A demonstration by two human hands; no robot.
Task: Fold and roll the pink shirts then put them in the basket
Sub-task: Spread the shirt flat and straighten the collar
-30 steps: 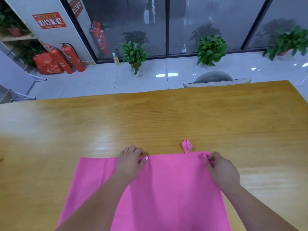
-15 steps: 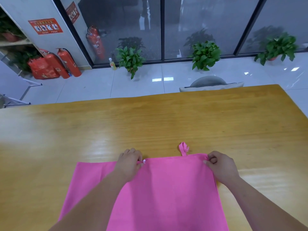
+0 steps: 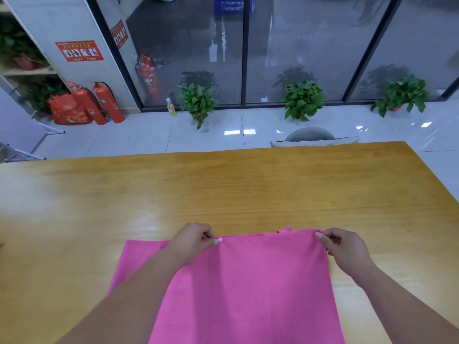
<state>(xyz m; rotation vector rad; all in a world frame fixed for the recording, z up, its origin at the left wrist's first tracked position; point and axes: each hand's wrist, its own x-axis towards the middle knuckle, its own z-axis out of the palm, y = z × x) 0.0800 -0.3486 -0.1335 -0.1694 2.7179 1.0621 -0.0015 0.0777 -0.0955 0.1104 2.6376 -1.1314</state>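
- One pink shirt [image 3: 248,281] lies flat on the near part of the wooden table [image 3: 223,189]; its bottom is cut off.
- Two hands: the left hand [image 3: 191,240] and right hand [image 3: 345,247] each pinch the shirt's far edge with bent fingers.
- Past the table: one chair [image 3: 310,136], mostly hidden, then three potted plants [image 3: 197,103].

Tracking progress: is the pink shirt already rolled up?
No, the pink shirt lies flat on the table, the left hand and right hand pinching its far edge.
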